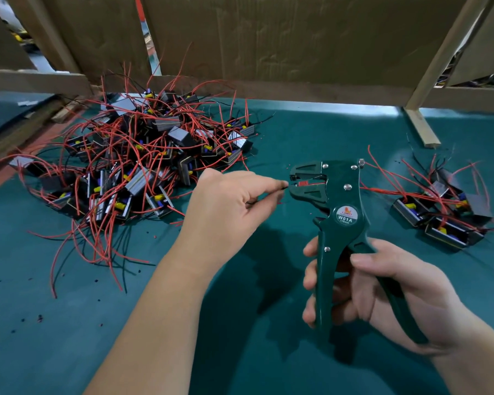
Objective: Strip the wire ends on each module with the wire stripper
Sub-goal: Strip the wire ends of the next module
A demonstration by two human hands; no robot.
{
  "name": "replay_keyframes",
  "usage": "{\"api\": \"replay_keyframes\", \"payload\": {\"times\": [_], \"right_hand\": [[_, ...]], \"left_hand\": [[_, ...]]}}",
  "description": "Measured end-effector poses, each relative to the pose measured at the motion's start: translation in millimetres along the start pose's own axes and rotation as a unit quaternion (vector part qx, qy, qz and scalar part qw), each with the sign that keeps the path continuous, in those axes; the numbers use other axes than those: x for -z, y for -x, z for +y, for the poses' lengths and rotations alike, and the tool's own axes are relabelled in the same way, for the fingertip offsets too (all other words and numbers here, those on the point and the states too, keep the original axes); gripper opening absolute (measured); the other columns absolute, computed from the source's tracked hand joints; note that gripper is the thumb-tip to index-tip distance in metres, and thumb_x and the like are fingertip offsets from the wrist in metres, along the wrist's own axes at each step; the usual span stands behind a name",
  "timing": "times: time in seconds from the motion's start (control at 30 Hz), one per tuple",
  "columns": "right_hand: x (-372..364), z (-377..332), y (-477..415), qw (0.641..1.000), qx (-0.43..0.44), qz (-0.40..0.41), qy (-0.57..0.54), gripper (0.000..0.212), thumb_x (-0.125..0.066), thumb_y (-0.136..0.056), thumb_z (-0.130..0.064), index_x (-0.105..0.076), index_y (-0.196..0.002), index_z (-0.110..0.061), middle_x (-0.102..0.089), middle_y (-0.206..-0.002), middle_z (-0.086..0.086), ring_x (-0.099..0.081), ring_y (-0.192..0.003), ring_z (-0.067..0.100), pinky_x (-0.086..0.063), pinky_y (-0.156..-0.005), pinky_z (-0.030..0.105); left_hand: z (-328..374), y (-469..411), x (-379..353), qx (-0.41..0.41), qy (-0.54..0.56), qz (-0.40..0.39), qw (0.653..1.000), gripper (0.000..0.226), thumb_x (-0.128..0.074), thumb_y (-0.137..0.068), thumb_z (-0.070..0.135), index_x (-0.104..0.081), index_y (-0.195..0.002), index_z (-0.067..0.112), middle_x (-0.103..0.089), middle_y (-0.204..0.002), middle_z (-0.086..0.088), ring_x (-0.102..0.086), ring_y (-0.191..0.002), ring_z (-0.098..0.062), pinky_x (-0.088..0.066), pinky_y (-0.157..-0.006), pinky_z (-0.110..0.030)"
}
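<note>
My right hand (382, 292) grips the handles of a dark green wire stripper (337, 212), held upright with its jaws pointing left. My left hand (231, 203) pinches a thin black wire (264, 198) between thumb and forefinger, its tip right at the stripper's jaws. The module on that wire is hidden under my left hand. A big tangled pile of black modules (137, 163) with red and black wires lies at the left. A smaller group of modules (442, 215) lies at the right.
The work surface is a teal mat (240, 352) dotted with small bits of stripped insulation. A cardboard wall on a wooden frame (297, 52) closes off the back, with a wooden leg (421, 126) resting on the mat at the right.
</note>
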State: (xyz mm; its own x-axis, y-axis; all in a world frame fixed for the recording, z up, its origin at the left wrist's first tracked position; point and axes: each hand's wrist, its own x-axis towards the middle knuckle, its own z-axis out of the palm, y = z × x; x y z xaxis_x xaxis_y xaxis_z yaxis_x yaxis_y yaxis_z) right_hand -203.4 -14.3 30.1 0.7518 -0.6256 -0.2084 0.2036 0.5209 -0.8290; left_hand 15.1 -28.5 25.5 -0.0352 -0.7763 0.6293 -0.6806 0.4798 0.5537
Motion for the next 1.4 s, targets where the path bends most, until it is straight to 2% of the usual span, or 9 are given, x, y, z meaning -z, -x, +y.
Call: {"api": "replay_keyframes", "payload": {"times": [0.3, 0.5, 0.77, 0.87, 0.97, 1.07, 1.17, 1.3, 1.4], "right_hand": [[-2, 3, -1, 0.998, 0.006, 0.052, 0.031, 0.055, -0.086, -0.057, -0.032, -0.066, -0.098, -0.002, -0.063, -0.082, 0.026, -0.063, -0.064, 0.046, -0.053, -0.062, 0.05], [-2, 3, 0, 0.997, 0.011, 0.071, 0.039, 0.057, -0.087, -0.053, -0.033, -0.066, -0.096, -0.002, -0.062, -0.08, 0.027, -0.062, -0.062, 0.046, -0.053, -0.057, 0.045], [-3, 3, 0, 0.997, 0.013, 0.072, 0.037, 0.055, -0.087, -0.054, -0.033, -0.066, -0.095, -0.004, -0.062, -0.079, 0.026, -0.062, -0.061, 0.045, -0.052, -0.056, 0.044], [-3, 3, 0, 0.997, 0.017, 0.07, 0.035, 0.054, -0.087, -0.054, -0.033, -0.066, -0.095, -0.004, -0.062, -0.078, 0.026, -0.062, -0.06, 0.044, -0.052, -0.056, 0.044], [-3, 3, 1, 0.997, 0.026, 0.066, 0.029, 0.054, -0.087, -0.056, -0.033, -0.066, -0.095, -0.003, -0.061, -0.077, 0.026, -0.061, -0.06, 0.044, -0.052, -0.057, 0.044], [-4, 3, 1, 0.998, 0.032, 0.052, 0.032, 0.051, -0.086, -0.06, -0.034, -0.065, -0.096, -0.004, -0.062, -0.078, 0.025, -0.061, -0.061, 0.045, -0.052, -0.058, 0.045], [-4, 5, 2, 0.997, 0.039, 0.055, 0.046, 0.051, -0.085, -0.061, -0.036, -0.066, -0.096, -0.004, -0.063, -0.079, 0.025, -0.061, -0.063, 0.046, -0.052, -0.06, 0.047], [-3, 6, 1, 0.992, 0.053, 0.074, 0.082, 0.053, -0.086, -0.059, -0.04, -0.066, -0.096, -0.007, -0.064, -0.08, 0.025, -0.063, -0.065, 0.046, -0.053, -0.061, 0.047], [-4, 5, 2, 0.992, 0.062, 0.072, 0.087, 0.054, -0.085, -0.058, -0.041, -0.066, -0.097, -0.008, -0.066, -0.083, 0.023, -0.064, -0.066, 0.046, -0.052, -0.057, 0.039]], "left_hand": [[5, -1, 1, -0.039, -0.051, 0.005, 0.998, 0.01, -0.068, -0.084, 0.014, -0.076, -0.087, 0.018, -0.038, -0.055, 0.03, -0.039, -0.059, 0.017, -0.04, -0.06, -0.046], [3, 0, 0, -0.036, -0.033, 0.003, 0.999, 0.008, -0.067, -0.086, 0.013, -0.075, -0.087, 0.017, -0.048, -0.064, 0.039, -0.043, -0.058, 0.014, -0.034, -0.06, -0.038], [3, 0, 0, -0.026, -0.024, 0.001, 0.999, 0.01, -0.067, -0.088, 0.014, -0.075, -0.091, 0.019, -0.046, -0.058, 0.033, -0.045, -0.059, 0.013, -0.04, -0.061, -0.043], [6, 1, 0, -0.024, -0.017, 0.002, 1.0, 0.01, -0.066, -0.089, 0.015, -0.074, -0.092, 0.02, -0.048, -0.061, 0.036, -0.044, -0.058, 0.013, -0.034, -0.061, -0.032], [8, -1, -2, 0.004, 0.017, 0.016, 1.0, 0.009, -0.063, -0.091, 0.02, -0.072, -0.088, 0.02, -0.045, -0.056, 0.019, -0.039, -0.05, -0.002, -0.028, -0.056, -0.022], [11, -3, -2, 0.012, 0.034, 0.023, 0.999, 0.008, -0.061, -0.09, 0.019, -0.069, -0.086, 0.017, -0.055, -0.071, 0.012, -0.048, -0.063, -0.01, -0.039, -0.061, -0.025], [13, -2, 0, 0.031, 0.064, 0.021, 0.997, 0.008, -0.064, -0.087, 0.016, -0.068, -0.085, 0.023, -0.064, -0.08, 0.013, -0.056, -0.071, -0.011, -0.045, -0.07, -0.02], [18, -1, -1, 0.103, 0.156, 0.025, 0.982, 0.02, -0.066, -0.083, 0.015, -0.068, -0.081, 0.036, -0.066, -0.064, 0.013, -0.056, -0.059, -0.007, -0.048, -0.059, -0.021], [22, -2, -3, 0.14, 0.228, 0.043, 0.963, 0.016, -0.068, -0.081, 0.017, -0.073, -0.08, 0.033, -0.061, -0.063, -0.016, -0.044, -0.057, -0.013, -0.04, -0.052, -0.025]]}}
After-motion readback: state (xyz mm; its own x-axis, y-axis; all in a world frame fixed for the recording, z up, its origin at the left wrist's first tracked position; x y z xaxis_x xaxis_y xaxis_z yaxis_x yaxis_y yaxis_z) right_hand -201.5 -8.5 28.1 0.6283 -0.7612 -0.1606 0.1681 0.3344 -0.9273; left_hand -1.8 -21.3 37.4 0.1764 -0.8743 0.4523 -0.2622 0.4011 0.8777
